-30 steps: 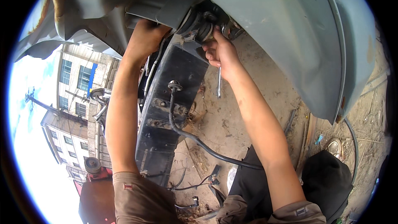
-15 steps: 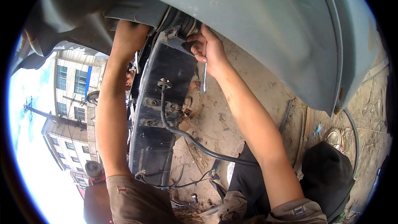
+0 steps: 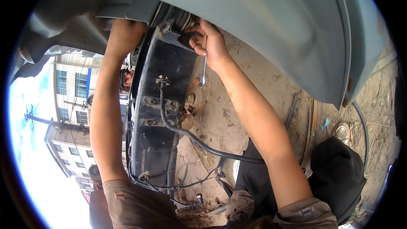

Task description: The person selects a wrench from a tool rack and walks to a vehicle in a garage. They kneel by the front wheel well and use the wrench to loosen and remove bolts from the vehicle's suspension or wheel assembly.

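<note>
My right hand (image 3: 213,46) is closed around a metal wrench (image 3: 204,73), whose open end points down from the fingers. Its fingertips are up by a round ribbed black part (image 3: 182,20) under the grey-green body panel (image 3: 271,21). My left hand (image 3: 124,34) reaches up behind a dark curved liner (image 3: 131,6); its fingers are hidden there. Between my forearms runs a black metal beam (image 3: 165,61), with a black cable (image 3: 190,141) coming out of a grommet in it.
Thin wires with a connector (image 3: 199,197) hang near the beam's lower end. Behind the beam, part of another person (image 3: 126,79) shows. Sandy ground (image 3: 250,97) lies below, with debris and a round metal lid (image 3: 341,132) at right. Buildings (image 3: 72,85) stand at left.
The view has shifted slightly, so the beam sits further left. My left hand has moved a little left under the liner. The wrench's lower end has risen slightly in my right hand.
</note>
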Tool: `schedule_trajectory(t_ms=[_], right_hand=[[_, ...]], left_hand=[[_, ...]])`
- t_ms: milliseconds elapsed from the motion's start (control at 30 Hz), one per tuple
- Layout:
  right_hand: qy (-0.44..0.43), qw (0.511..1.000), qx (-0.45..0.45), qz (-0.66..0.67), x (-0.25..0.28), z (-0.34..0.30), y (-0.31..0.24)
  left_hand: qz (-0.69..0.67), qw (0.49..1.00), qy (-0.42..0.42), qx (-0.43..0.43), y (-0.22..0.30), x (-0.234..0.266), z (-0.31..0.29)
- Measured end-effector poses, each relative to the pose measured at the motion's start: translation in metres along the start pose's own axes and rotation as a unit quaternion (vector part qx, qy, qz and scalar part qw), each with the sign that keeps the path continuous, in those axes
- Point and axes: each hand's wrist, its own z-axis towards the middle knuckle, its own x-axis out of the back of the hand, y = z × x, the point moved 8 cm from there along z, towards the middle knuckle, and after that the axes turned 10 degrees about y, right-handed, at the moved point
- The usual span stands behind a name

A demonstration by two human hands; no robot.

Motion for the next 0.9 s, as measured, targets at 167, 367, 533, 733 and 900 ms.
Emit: schedule_trajectory(t_ms=[167,367,533,733,900], right_hand=[[0.002,0.998,0.019,-0.052,0.015,0.039,-0.016],[-0.043,0.985,0.127,-0.109,-0.011,-0.004,-0.036],[-0.061,0.998,-0.015,-0.028,-0.015,-0.006,-0.023],[-0.047,0.997,0.061,0.013,0.015,0.038,-0.024],[-0.045,0.997,0.050,0.038,-0.006,-0.006,-0.016]], left_hand=[[-0.057,0.997,0.038,-0.026,0.034,-0.001,0.021],[-0.031,0.998,0.037,-0.040,0.022,-0.003,0.015],[-0.032,0.999,0.032,-0.002,0.017,0.002,0.009],[-0.014,1.000,0.021,-0.005,0.025,-0.006,0.019],[-0.053,0.998,0.042,0.018,0.026,0.006,0.000]])
